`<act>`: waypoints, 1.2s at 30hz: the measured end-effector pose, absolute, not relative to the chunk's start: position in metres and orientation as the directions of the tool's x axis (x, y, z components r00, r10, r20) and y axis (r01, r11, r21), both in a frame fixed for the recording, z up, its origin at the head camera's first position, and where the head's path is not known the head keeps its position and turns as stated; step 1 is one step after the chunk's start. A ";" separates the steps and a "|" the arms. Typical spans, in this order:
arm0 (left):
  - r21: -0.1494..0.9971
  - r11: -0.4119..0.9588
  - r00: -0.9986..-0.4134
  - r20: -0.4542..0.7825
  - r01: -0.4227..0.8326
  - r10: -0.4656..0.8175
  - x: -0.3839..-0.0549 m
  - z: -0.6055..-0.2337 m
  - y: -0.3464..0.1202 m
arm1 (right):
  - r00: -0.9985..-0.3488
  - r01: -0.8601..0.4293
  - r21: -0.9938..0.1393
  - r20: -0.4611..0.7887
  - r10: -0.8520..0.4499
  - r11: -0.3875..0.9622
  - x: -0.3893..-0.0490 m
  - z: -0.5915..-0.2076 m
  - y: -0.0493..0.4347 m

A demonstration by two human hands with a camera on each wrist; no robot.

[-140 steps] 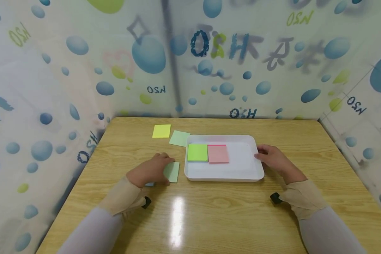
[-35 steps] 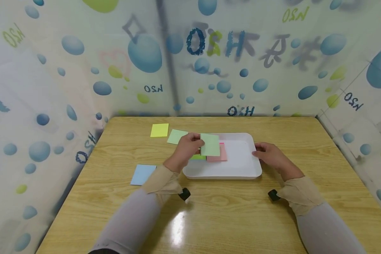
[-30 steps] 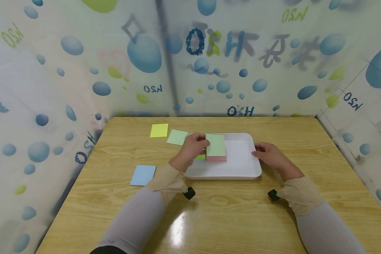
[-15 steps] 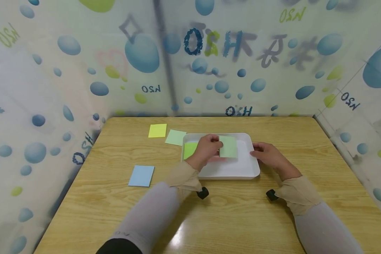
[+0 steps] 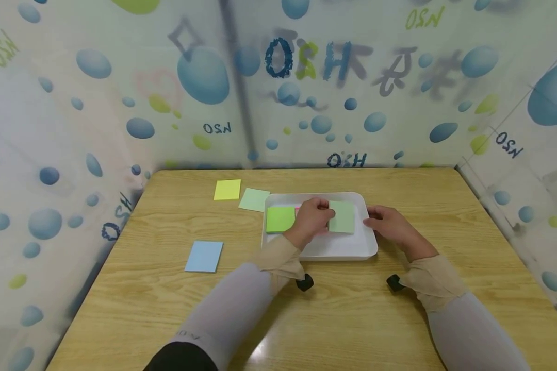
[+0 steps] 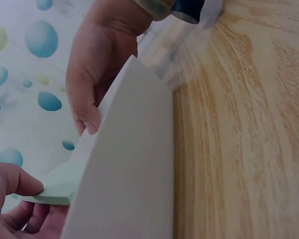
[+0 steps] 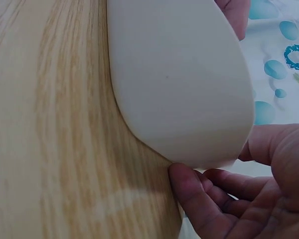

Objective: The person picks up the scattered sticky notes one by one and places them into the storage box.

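Observation:
My left hand (image 5: 311, 221) pinches a pale green sticky note pad (image 5: 341, 217) between thumb and fingers, over the right part of the white tray (image 5: 341, 254). The left wrist view shows the thumb on top of this pad (image 6: 62, 186) and fingers beneath it. At the tray's right end, my right hand (image 5: 396, 230) holds the wall, thumb at the rim and fingertips low on the outside (image 7: 189, 191). Inside the tray, a bright green pad (image 5: 280, 220) lies at the left. A pink pad (image 5: 297, 210) beside it is mostly hidden by my left hand.
On the wooden table (image 5: 134, 299), a blue pad (image 5: 204, 256) lies left of the tray. A yellow pad (image 5: 227, 189) and another pale green pad (image 5: 254, 199) lie behind, the latter close to the tray's back left corner. A patterned sheet hangs behind the table.
My left hand picked up the pale green pad from the table left of the tray, then carried it rightward past the bright green and pink pads. My right hand stays at the tray's end.

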State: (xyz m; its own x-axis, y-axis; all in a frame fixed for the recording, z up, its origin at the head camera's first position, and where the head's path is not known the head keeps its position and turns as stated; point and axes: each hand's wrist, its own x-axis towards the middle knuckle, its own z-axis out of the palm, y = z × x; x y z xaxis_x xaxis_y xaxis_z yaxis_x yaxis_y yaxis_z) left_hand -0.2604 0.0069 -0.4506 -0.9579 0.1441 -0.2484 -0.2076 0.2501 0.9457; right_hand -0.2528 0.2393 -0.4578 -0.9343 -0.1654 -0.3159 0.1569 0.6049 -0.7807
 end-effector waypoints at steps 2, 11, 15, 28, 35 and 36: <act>0.939 0.281 -0.960 -0.244 -0.197 0.141 -0.260 -0.451 0.009 | -0.935 0.158 -0.777 -0.316 -0.162 0.609 -0.253 -0.458 0.239; 0.913 0.374 -0.967 -0.225 -0.166 0.120 -0.262 -0.450 0.011 | -0.935 0.158 -0.776 -0.316 -0.160 0.611 -0.254 -0.457 0.239; 0.903 0.398 -0.966 -0.228 -0.164 0.119 -0.263 -0.450 0.012 | -0.936 0.154 -0.779 -0.312 -0.162 0.608 -0.255 -0.458 0.240; 0.893 0.412 -0.955 -0.260 -0.183 0.141 -0.265 -0.457 0.017 | -0.935 0.156 -0.777 -0.316 -0.163 0.611 -0.254 -0.458 0.239; 0.888 0.423 -0.955 -0.263 -0.182 0.141 -0.264 -0.458 0.018 | -0.939 0.146 -0.779 -0.304 -0.164 0.610 -0.254 -0.460 0.239; 0.887 0.423 -0.953 -0.267 -0.185 0.141 -0.264 -0.458 0.018 | -0.938 0.146 -0.779 -0.304 -0.164 0.609 -0.254 -0.460 0.240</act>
